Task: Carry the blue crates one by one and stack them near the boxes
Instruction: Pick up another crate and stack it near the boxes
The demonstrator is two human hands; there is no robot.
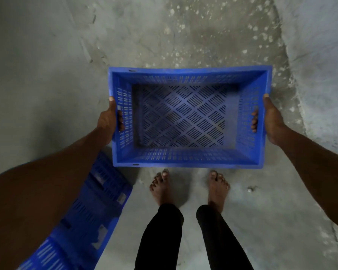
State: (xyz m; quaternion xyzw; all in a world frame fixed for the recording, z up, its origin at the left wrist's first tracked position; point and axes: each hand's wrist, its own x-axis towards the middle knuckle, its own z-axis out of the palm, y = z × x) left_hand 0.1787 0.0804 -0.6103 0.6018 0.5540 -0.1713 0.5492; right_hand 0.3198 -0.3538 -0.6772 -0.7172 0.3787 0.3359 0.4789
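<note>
- Nearest, two legs in black trousers (160, 238) stand on a grey concrete floor (47, 55), ending in bare feet (161, 189) with toes pointing far.
- At the near left, partly hidden behind the left forearm, lie more blue crates (90, 215), their slotted walls showing.
- Just beyond the toes, an empty blue crate (189, 154) is held level, open side up, its slotted bottom showing a diamond pattern.
- The left hand (107, 121) grasps the crate's left short wall, fingers (120, 120) hooked through the handle slot, thumb on the rim.
- The right hand (269, 119) clasps the right short wall likewise, its fingertips (254, 121) showing inside.
- Farther off, the floor turns rough and speckled with pale spots (213, 32).
</note>
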